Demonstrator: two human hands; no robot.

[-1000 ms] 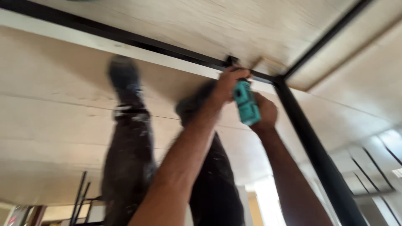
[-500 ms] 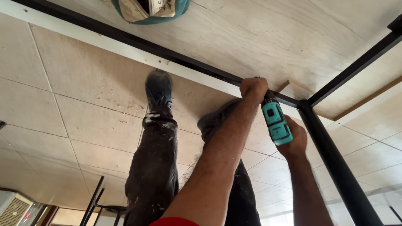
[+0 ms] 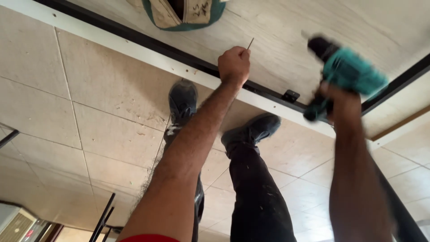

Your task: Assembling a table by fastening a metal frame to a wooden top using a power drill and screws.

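Note:
My left hand (image 3: 234,65) is closed in a fist and pinches a thin screw (image 3: 250,43) that points up over the pale wooden board (image 3: 286,40). Off to the right, my right hand (image 3: 342,101) grips a teal and black cordless drill (image 3: 347,74), blurred and lifted above the board. A white edge strip (image 3: 148,56) and a black metal frame (image 3: 179,56) run diagonally under both hands. A small black bracket (image 3: 290,95) sits on the frame between the hands. My two dark shoes (image 3: 182,101) and paint-flecked black trousers (image 3: 255,188) stand on the tiled floor beside the board.
A teal and beige bag (image 3: 183,13) lies on the board at the top. A black frame bar (image 3: 396,80) crosses at the right. Thin black metal rods (image 3: 104,217) and a white air-conditioning unit (image 3: 15,224) sit at the bottom left on the beige floor tiles (image 3: 89,112).
The drill has come away from the frame corner and swung up to the right. My left hand has left the drill and moved left, now pinching a screw over the board.

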